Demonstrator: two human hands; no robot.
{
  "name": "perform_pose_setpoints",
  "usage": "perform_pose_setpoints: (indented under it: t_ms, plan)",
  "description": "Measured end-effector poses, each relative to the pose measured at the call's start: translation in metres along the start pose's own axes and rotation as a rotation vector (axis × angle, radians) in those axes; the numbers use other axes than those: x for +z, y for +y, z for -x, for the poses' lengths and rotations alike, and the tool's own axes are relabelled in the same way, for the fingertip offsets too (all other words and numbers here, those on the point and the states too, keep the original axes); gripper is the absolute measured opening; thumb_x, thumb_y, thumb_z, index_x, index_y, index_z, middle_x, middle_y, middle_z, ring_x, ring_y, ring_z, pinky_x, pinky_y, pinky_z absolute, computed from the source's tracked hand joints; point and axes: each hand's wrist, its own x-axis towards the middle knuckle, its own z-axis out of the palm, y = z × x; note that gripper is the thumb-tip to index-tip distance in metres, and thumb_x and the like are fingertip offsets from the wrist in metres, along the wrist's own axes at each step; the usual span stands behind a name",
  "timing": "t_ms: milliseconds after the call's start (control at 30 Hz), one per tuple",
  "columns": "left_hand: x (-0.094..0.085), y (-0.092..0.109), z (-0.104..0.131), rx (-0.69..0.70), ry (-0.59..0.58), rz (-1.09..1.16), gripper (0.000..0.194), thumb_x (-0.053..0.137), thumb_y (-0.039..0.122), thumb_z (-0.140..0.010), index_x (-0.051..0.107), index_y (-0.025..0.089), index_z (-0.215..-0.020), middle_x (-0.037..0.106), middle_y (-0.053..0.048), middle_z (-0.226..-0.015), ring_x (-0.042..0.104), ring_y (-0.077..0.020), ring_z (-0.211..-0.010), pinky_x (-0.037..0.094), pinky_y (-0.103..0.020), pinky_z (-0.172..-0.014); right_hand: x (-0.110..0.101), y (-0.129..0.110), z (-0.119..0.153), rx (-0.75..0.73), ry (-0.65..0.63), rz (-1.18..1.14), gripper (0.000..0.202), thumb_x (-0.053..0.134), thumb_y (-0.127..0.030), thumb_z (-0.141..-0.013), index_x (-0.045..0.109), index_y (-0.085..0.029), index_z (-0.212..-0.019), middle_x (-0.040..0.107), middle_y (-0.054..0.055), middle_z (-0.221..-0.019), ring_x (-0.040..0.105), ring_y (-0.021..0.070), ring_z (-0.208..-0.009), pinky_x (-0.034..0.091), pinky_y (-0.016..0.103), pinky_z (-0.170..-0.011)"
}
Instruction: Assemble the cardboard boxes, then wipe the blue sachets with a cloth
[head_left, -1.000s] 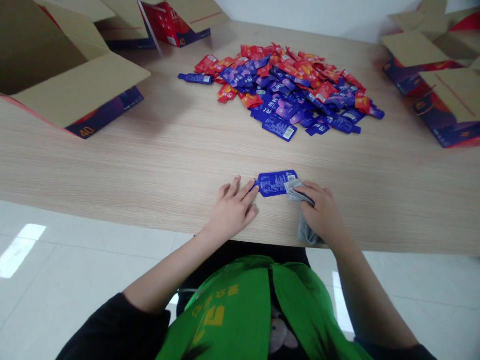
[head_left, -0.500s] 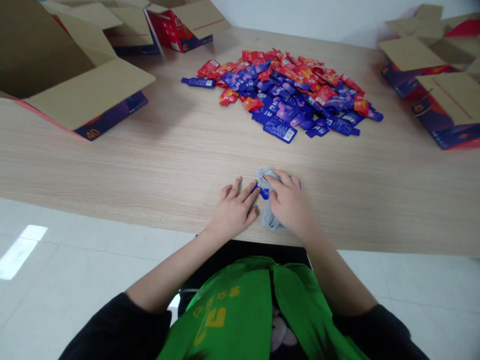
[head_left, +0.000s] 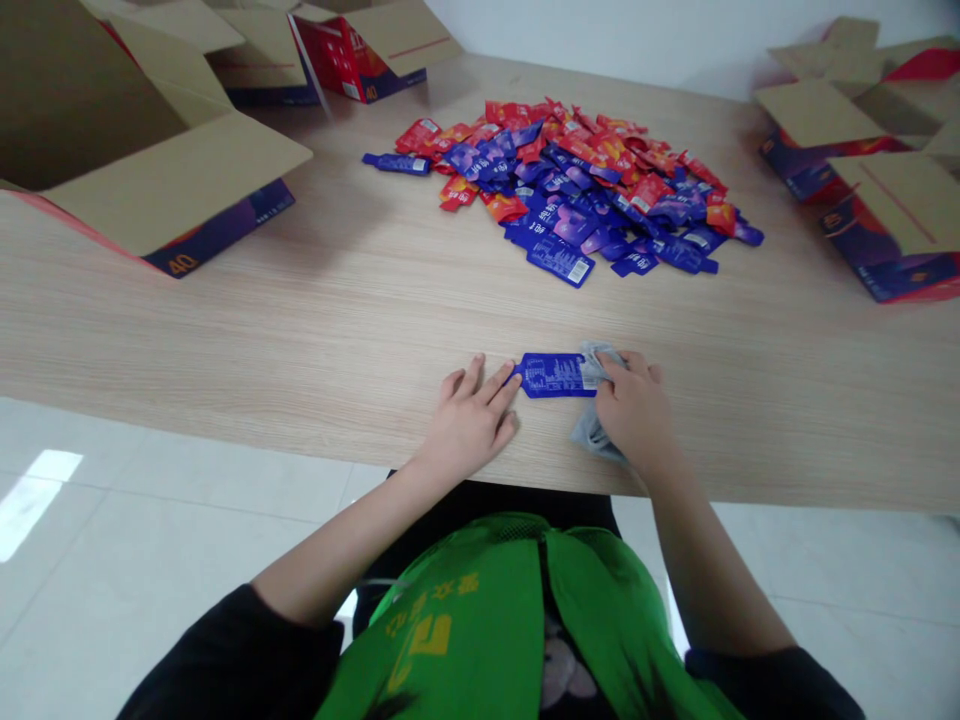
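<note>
Here we are at the near side of the table [head_left: 315, 340], and one blue pouch [head_left: 551, 376] lies flat just in front of the person, printed side up. The left hand [head_left: 471, 425] is spread wide, its fingertips down on the narrow neck. The right hand [head_left: 636, 408] has a bunched grey cloth [head_left: 592, 433] pinched in its fingers, right over the pouch's far end from the neck, by the barcode.

So this pouch looks part-way through its wiping, by my judgement, its middle lying uncovered between the hands. Further back sits a big heap [head_left: 592, 185] of red and blue pouches; whether any of those are done, I can't tell from here.

Now the edges: the cloth's tail lies near the table's front edge, so little room towards the body. Away from it, a broad strip of wood runs up to the heap. The left box [head_left: 187, 185] and right box [head_left: 892, 215] stand flaps out, well apart from both hands.
</note>
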Motion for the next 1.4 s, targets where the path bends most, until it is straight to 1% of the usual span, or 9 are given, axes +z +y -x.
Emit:
perform_pose_setpoints:
  t_ms: [133,267,433,567,667,833,1000,1267,1400]
  plan:
    - [0.0,0.0,0.0,0.006,-0.005,0.0,0.049,0.049,0.033,-0.1,0.057,0.019,-0.147,0.049,-0.006,-0.158,0.037,-0.0431,-0.148,0.036,-0.057,-0.113,0.002,0.012,0.001,-0.003,-0.013,0.002,0.048,0.042,-0.016,-0.092,0.07,-0.014,-0.131,0.06,0.02,-0.129,0.053,0.0347,-0.109,0.049,0.051,-0.096]
    - [0.0,0.0,-0.001,0.008,-0.003,-0.004,0.049,0.047,0.032,-0.101,0.057,0.018,-0.147,0.049,-0.005,-0.158,0.037,-0.0437,-0.147,0.037,-0.058,-0.112,-0.009,0.013,-0.007,-0.044,-0.065,-0.042,0.048,0.043,-0.013,-0.089,0.072,-0.014,-0.128,0.063,0.019,-0.122,0.056,0.0331,-0.11,0.048,0.051,-0.099]
    - [-0.001,0.0,-0.001,0.015,0.005,-0.014,0.05,0.046,0.033,-0.101,0.056,0.017,-0.147,0.048,-0.005,-0.158,0.037,-0.0443,-0.147,0.037,-0.058,-0.111,-0.013,-0.026,-0.003,-0.148,0.103,-0.202,0.05,0.043,-0.012,-0.09,0.065,-0.019,-0.135,0.056,0.014,-0.139,0.053,0.0309,-0.116,0.046,0.048,-0.102]
    - [-0.002,0.0,-0.001,0.008,-0.012,-0.013,0.049,0.047,0.032,-0.1,0.057,0.017,-0.146,0.049,-0.006,-0.158,0.036,-0.0437,-0.147,0.037,-0.057,-0.112,0.003,-0.061,0.005,-0.223,0.015,-0.15,0.051,0.041,-0.011,-0.094,0.062,-0.019,-0.14,0.051,0.013,-0.149,0.049,0.031,-0.118,0.044,0.046,-0.1]
    - [-0.002,0.001,-0.001,0.008,-0.021,0.0,0.048,0.047,0.033,-0.101,0.058,0.018,-0.145,0.05,-0.006,-0.157,0.035,-0.0432,-0.148,0.036,-0.057,-0.113,0.011,-0.069,0.007,-0.204,-0.04,-0.062,0.05,0.042,-0.014,-0.095,0.063,-0.02,-0.14,0.051,0.011,-0.151,0.049,0.0314,-0.112,0.042,0.047,-0.098]
    - [-0.003,0.002,-0.001,0.0,-0.012,0.013,0.049,0.046,0.031,-0.101,0.057,0.018,-0.146,0.048,-0.006,-0.158,0.036,-0.0424,-0.148,0.036,-0.057,-0.113,0.007,-0.06,0.012,-0.188,-0.052,-0.026,0.051,0.042,-0.015,-0.094,0.063,-0.021,-0.14,0.051,0.011,-0.152,0.048,0.0333,-0.109,0.043,0.051,-0.095]
    - [-0.003,0.001,0.0,0.009,-0.003,0.016,0.05,0.046,0.032,-0.101,0.056,0.017,-0.147,0.049,-0.007,-0.158,0.036,-0.0428,-0.148,0.036,-0.056,-0.112,0.004,-0.045,0.02,-0.136,0.009,-0.015,0.055,0.041,-0.012,-0.09,0.063,-0.02,-0.14,0.051,0.014,-0.148,0.049,0.0345,-0.108,0.045,0.053,-0.092]
    - [-0.001,0.001,0.0,0.003,0.002,0.027,0.049,0.045,0.032,-0.101,0.056,0.019,-0.147,0.05,-0.006,-0.157,0.035,-0.0429,-0.148,0.035,-0.057,-0.112,0.003,0.002,0.023,-0.032,0.004,0.03,0.053,0.039,-0.015,-0.092,0.063,-0.015,-0.14,0.053,0.018,-0.143,0.053,0.0337,-0.111,0.046,0.051,-0.093]
    - [0.0,0.0,0.0,0.004,0.008,0.013,0.049,0.044,0.032,-0.102,0.056,0.017,-0.147,0.05,-0.006,-0.157,0.035,-0.0437,-0.147,0.036,-0.058,-0.112,0.001,0.012,0.02,-0.03,-0.009,-0.018,0.051,0.038,-0.015,-0.092,0.064,-0.013,-0.136,0.054,0.02,-0.139,0.053,0.0339,-0.114,0.045,0.053,-0.098]
